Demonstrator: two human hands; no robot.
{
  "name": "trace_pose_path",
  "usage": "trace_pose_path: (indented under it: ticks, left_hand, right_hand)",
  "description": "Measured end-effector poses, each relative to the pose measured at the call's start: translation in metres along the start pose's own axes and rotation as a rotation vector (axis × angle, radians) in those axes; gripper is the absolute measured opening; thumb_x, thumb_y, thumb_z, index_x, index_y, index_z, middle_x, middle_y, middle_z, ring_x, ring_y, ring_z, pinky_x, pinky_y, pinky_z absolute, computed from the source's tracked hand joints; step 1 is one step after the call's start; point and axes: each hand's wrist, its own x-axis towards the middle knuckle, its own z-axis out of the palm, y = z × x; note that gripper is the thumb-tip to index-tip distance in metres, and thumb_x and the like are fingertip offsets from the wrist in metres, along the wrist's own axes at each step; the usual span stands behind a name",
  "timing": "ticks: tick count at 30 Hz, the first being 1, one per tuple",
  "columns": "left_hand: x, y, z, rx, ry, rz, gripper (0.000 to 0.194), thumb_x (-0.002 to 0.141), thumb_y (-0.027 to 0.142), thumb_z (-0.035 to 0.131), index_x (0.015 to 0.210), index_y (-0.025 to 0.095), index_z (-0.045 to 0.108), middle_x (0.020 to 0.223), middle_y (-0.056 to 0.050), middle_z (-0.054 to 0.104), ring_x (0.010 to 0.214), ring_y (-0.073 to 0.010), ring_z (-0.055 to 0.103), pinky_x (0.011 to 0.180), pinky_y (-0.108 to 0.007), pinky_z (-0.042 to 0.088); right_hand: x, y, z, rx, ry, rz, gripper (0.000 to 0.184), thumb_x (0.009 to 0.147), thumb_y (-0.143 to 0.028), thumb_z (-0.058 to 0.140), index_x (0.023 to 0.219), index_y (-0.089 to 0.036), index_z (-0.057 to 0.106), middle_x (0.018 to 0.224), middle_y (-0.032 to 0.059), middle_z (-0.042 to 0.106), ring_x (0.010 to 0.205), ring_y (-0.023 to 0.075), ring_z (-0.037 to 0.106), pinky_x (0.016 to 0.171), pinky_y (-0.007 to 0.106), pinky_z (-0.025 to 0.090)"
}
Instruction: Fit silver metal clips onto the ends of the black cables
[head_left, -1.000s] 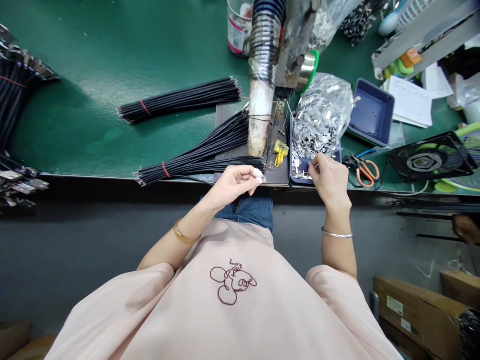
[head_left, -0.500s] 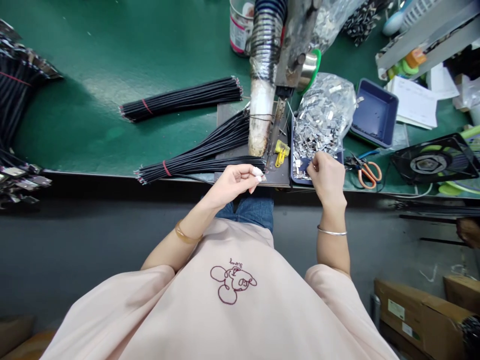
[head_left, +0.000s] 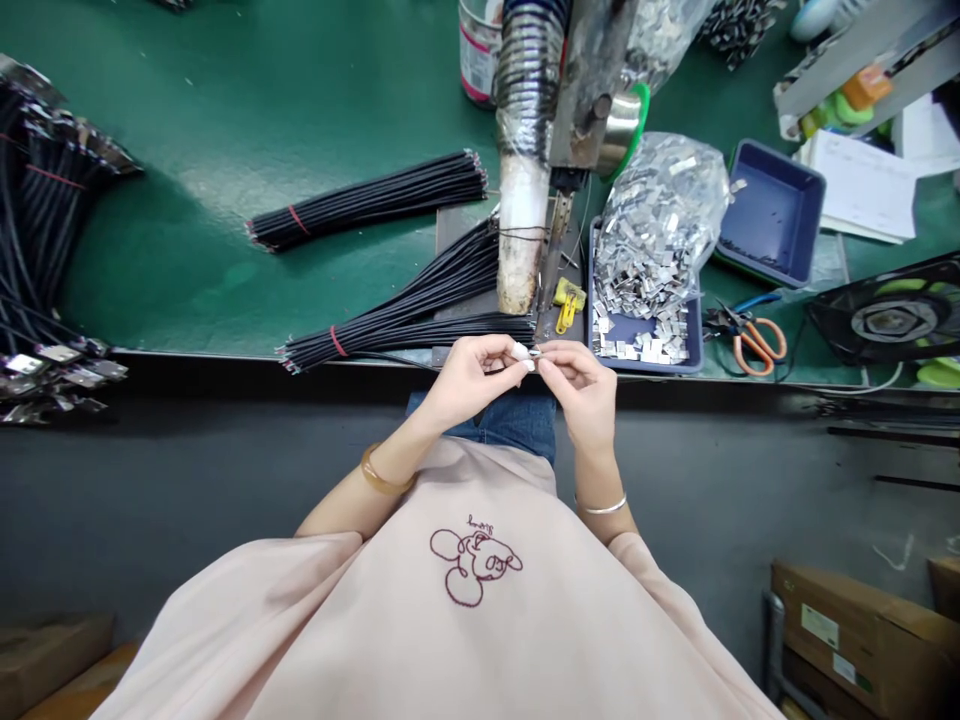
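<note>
Two hands, L hand (head_left: 478, 380) & R hand (head_left: 589, 395), meet at front edge of green surface (head_left: 187, 265). Both pinched closed on tiny shiny part (head_left: 535, 352) btwn their fingertips; too small to ID. Black cable bundle (head_left: 375, 322) w/ red band (head_left: 338, 341) lies just beyond L hand. Blue tray (head_left: 697, 335) w/ metal shells (head_left: 656, 350) sits near R hand, on its R side.
</note>
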Motion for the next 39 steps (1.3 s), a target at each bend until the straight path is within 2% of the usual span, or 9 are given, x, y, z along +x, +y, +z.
trace_pose_path:
  ticks: [5, 13, 16, 21, 24, 26, 28, 34, 39]
  left_hand:
    - [-0.002, -0.007, 0.002, 0.171, 0.036, 0.069, 0.014, 0.082, 0.027, 0.070, 0.081, 0.013, 0.072, 0.079, -0.004, 0.072, 0.070, -0.0119, 0.062, 0.068, -0.022, 0.050]
    - [-0.007, -0.005, 0.002, 0.488, 0.034, 0.254, 0.017, 0.092, 0.025, 0.062, 0.084, 0.016, 0.073, 0.074, -0.002, 0.070, 0.058, -0.0095, 0.051, 0.061, -0.023, 0.039]
    - [-0.008, -0.001, 0.000, 0.378, -0.017, 0.188, 0.025, 0.095, 0.026, 0.057, 0.074, 0.015, 0.065, 0.066, -0.001, 0.066, 0.059, -0.0097, 0.055, 0.060, -0.022, 0.041]
    - [-0.003, 0.001, -0.004, -0.015, -0.043, -0.034, 0.020, 0.086, 0.032, 0.067, 0.079, 0.013, 0.067, 0.060, 0.001, 0.059, 0.052, -0.0081, 0.051, 0.054, -0.021, 0.041]
    - [0.001, 0.001, -0.003, -0.090, -0.028, -0.087, 0.018, 0.078, 0.030, 0.073, 0.076, 0.012, 0.070, 0.056, 0.004, 0.050, 0.047, -0.0047, 0.038, 0.047, -0.020, 0.029]
    - [0.003, 0.002, -0.001, -0.099, -0.023, -0.086, 0.016, 0.074, 0.026, 0.075, 0.070, 0.012, 0.068, 0.051, 0.006, 0.042, 0.047, -0.0037, 0.031, 0.047, -0.020, 0.023]
    - [0.005, 0.003, 0.000, -0.110, -0.019, -0.082, 0.014, 0.071, 0.024, 0.075, 0.067, 0.013, 0.067, 0.049, 0.007, 0.038, 0.047, -0.0037, 0.029, 0.048, -0.021, 0.022]
    - [0.007, 0.004, -0.001, -0.143, 0.011, -0.084, 0.014, 0.074, 0.026, 0.074, 0.070, 0.013, 0.072, 0.066, -0.001, 0.063, 0.063, -0.0096, 0.052, 0.061, -0.022, 0.041]
    - [0.008, 0.002, -0.002, -0.142, 0.036, -0.082, 0.018, 0.074, 0.028, 0.075, 0.068, 0.012, 0.072, 0.066, -0.002, 0.066, 0.064, -0.0100, 0.055, 0.065, -0.022, 0.044]
  right_hand:
    - [0.001, 0.003, -0.002, -0.035, -0.003, 0.018, 0.006, 0.086, -0.028, 0.069, 0.085, -0.023, 0.072, 0.102, 0.0037, 0.073, 0.091, 0.0152, 0.073, 0.078, 0.029, 0.064]
    - [-0.003, -0.004, 0.001, -0.093, 0.039, -0.002, 0.006, 0.085, -0.024, 0.068, 0.080, -0.021, 0.067, 0.104, 0.0048, 0.072, 0.091, 0.0155, 0.073, 0.081, 0.030, 0.064]
    - [-0.008, -0.003, 0.009, -0.128, 0.108, -0.075, 0.004, 0.087, -0.023, 0.068, 0.082, -0.022, 0.069, 0.105, 0.0044, 0.071, 0.095, 0.0163, 0.073, 0.083, 0.031, 0.063]
    - [-0.012, -0.001, 0.010, -0.175, 0.190, -0.080, 0.010, 0.093, -0.030, 0.062, 0.089, -0.023, 0.067, 0.106, 0.0062, 0.073, 0.095, 0.0187, 0.074, 0.083, 0.036, 0.064]
    - [-0.014, -0.005, 0.005, -0.271, 0.244, -0.246, 0.009, 0.097, -0.028, 0.055, 0.094, -0.026, 0.064, 0.107, 0.0056, 0.074, 0.097, 0.0204, 0.074, 0.088, 0.042, 0.063]
    - [-0.016, -0.007, 0.003, -0.365, 0.200, -0.388, 0.008, 0.095, -0.023, 0.058, 0.096, -0.028, 0.064, 0.105, 0.0039, 0.076, 0.099, 0.0204, 0.074, 0.089, 0.042, 0.062]
    - [-0.016, -0.008, 0.002, -0.416, 0.166, -0.427, 0.008, 0.093, -0.021, 0.060, 0.094, -0.028, 0.064, 0.102, 0.0033, 0.077, 0.096, 0.0198, 0.075, 0.085, 0.040, 0.063]
    - [-0.011, -0.002, 0.002, -0.291, 0.186, -0.188, 0.007, 0.094, -0.029, 0.060, 0.089, -0.024, 0.059, 0.103, 0.0066, 0.077, 0.090, 0.0188, 0.077, 0.079, 0.036, 0.064]
    - [-0.010, 0.001, 0.000, -0.370, 0.121, -0.370, 0.006, 0.091, -0.022, 0.064, 0.087, -0.026, 0.064, 0.105, 0.0049, 0.079, 0.099, 0.0203, 0.076, 0.088, 0.041, 0.063]
